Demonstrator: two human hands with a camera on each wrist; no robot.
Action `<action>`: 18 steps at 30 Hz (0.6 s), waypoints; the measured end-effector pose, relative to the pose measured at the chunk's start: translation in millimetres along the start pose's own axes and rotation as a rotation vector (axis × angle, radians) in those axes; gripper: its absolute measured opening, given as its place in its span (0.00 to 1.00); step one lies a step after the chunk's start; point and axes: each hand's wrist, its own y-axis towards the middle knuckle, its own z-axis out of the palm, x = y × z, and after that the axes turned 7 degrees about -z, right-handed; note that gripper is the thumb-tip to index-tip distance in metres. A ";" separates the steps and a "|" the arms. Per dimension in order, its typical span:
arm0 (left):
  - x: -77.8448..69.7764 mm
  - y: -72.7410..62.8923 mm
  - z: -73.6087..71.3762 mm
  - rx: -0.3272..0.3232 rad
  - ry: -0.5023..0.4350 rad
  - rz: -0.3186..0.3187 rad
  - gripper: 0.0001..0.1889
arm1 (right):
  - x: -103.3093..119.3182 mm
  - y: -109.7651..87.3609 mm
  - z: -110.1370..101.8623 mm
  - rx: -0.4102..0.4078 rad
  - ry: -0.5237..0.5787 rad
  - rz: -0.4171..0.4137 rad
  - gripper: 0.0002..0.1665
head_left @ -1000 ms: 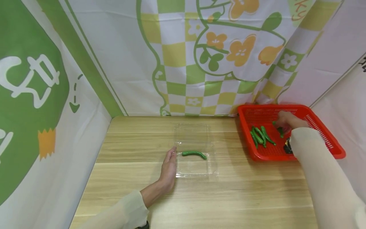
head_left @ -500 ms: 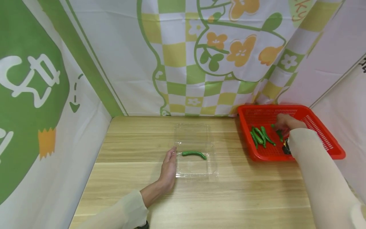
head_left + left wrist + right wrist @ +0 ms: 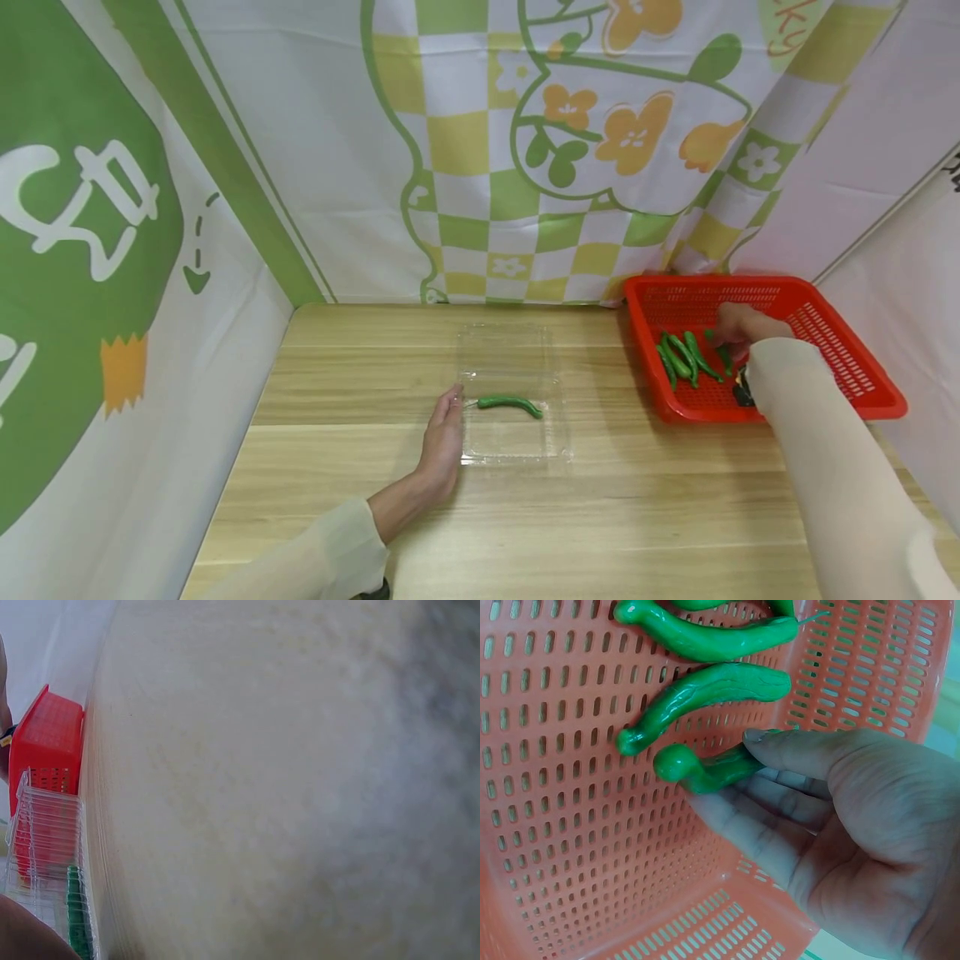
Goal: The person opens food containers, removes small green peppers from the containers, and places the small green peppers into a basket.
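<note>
In the head view my left hand (image 3: 441, 446) rests against the left side of a clear plastic clamshell box (image 3: 504, 437), its fingers extended along the edge. The lid lies folded back, and one green chili pepper (image 3: 510, 403) sits in the base. My right hand (image 3: 742, 325) is inside a red plastic basket (image 3: 883, 410). Seen from the right wrist, its thumb and fingers pinch a green chili pepper (image 3: 709, 771) near the basket floor. Several other green chili peppers (image 3: 681, 360) lie just left of that hand.
The basket stands at the right rear of the wooden table (image 3: 600, 517), against the curtain. A printed curtain (image 3: 457, 192) closes off the back, and white sheeting borders both sides. A black band (image 3: 744, 390) shows by my right wrist.
My right hand has shifted slightly left within the basket, carrying the chili pepper towards the others there. The left hand and the box have stayed in place.
</note>
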 end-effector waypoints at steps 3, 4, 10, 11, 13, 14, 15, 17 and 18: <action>0.4 0.4 0.4 -0.004 0.001 0.004 0.28 | 0.0 0.9 1.4 0.008 0.004 -0.010 0.13; 0.4 0.5 0.5 -0.004 0.002 0.004 0.28 | 0.1 0.8 1.7 0.009 0.000 -0.014 0.13; 0.1 0.1 0.6 -0.001 0.004 0.004 0.28 | -2.2 0.1 4.8 -0.010 -0.008 -0.012 0.08; 0.0 0.1 0.6 -0.001 0.005 0.004 0.28 | -2.7 0.4 5.5 -0.012 -0.008 -0.011 0.08; 0.0 -0.1 0.6 0.000 0.006 0.004 0.28 | -2.6 1.6 6.6 -0.017 -0.013 -0.029 0.10; -0.1 -0.2 0.6 -0.001 0.007 0.004 0.28 | -1.8 1.9 7.0 -0.020 -0.019 -0.037 0.11; -0.1 -0.3 0.6 -0.002 0.009 0.005 0.28 | -1.0 3.2 7.1 -0.016 -0.031 -0.042 0.13; -0.3 -0.4 0.6 -0.003 0.010 0.006 0.28 | 0.3 5.8 7.1 -0.015 -0.051 -0.050 0.16; -0.4 -0.5 0.6 -0.002 0.011 0.007 0.28 | 1.3 6.5 6.8 -0.013 -0.055 -0.055 0.16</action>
